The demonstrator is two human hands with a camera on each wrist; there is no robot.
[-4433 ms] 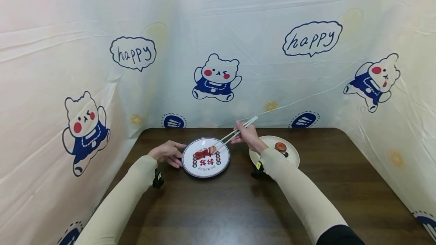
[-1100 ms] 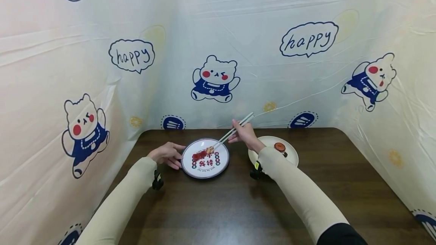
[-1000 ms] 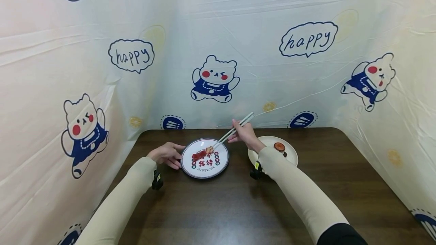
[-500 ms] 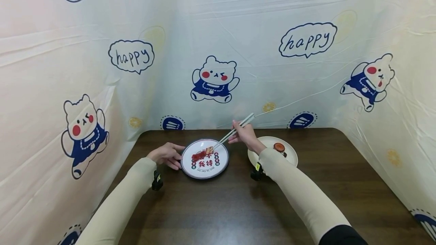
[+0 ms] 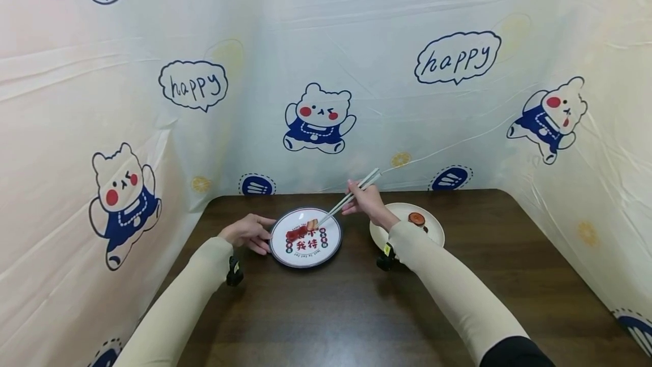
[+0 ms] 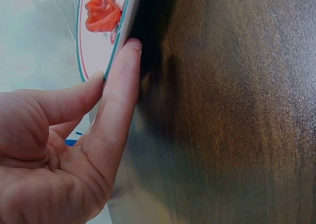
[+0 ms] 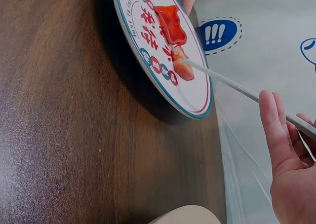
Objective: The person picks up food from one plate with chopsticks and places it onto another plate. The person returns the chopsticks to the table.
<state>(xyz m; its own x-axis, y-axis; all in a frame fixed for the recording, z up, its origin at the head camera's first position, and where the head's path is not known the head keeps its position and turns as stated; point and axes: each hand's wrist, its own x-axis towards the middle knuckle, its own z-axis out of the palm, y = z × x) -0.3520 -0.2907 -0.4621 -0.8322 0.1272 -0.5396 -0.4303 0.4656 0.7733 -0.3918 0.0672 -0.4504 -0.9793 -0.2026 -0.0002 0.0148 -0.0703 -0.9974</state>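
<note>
The right hand (image 5: 368,201) grips pale chopsticks (image 7: 232,85), their tips touching a peach-toned, glossy chunk (image 7: 182,68) just above the middle of a white plate (image 5: 292,218). A wavy, shiny red strip (image 7: 170,24) adjoins it, toward the plate's left edge. The left hand (image 5: 248,233), fingers fairly straight and thumb apart from them, rests against that left edge. The plate sits near the table's (image 5: 331,304) far edge. Compared with the earliest frame, the chopsticks, then spread wide around the chunk, are now close together, and the chunk looks flatter.
</note>
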